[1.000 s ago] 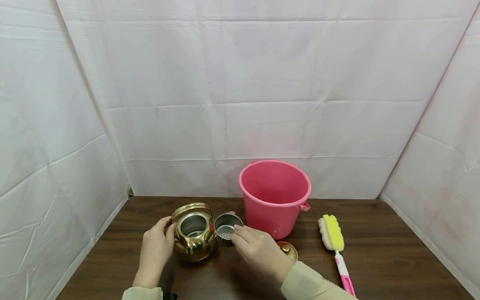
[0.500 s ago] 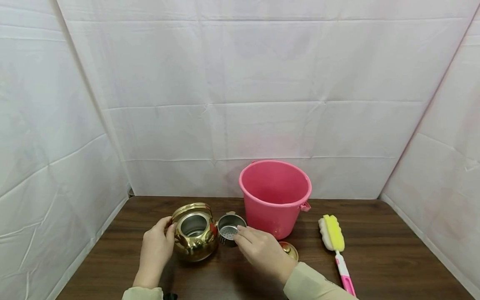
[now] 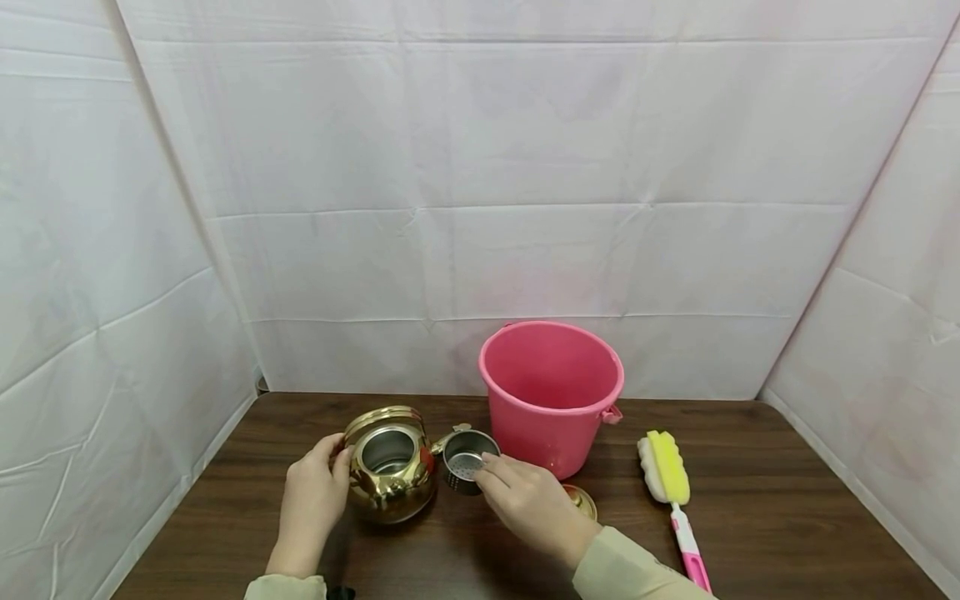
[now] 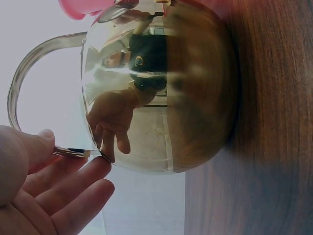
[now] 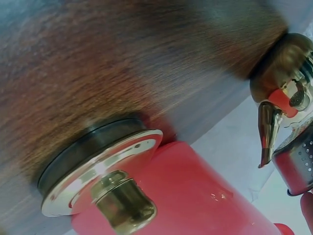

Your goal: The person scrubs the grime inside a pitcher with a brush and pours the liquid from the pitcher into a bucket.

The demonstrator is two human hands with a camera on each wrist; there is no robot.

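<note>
A shiny gold teapot (image 3: 393, 497) stands on the table, its round mouth uncovered and its arched handle (image 4: 18, 81) raised. My left hand (image 3: 311, 500) pinches the base of that handle between thumb and fingers. To the right of the teapot, my right hand (image 3: 531, 506) grips the rim of a steel tea strainer (image 3: 454, 478) with a perforated bottom. The strainer is held above the table, close by the teapot's spout (image 5: 266, 129). Only a fingertip of the right hand shows in the right wrist view. A gold lid (image 3: 587, 503) with a knob lies partly behind the right hand.
A pink bucket (image 3: 536, 435) stands upright just behind the strainer and right hand. At the right lies a brush (image 3: 671, 471) with a yellow and white sponge head and a pink-white handle. White sheets (image 3: 450, 250) enclose the dark wooden table (image 3: 780, 500).
My right hand has shifted slightly rightward with the strainer, away from the teapot, and more of the spout shows. The left hand and teapot have stayed in place.
</note>
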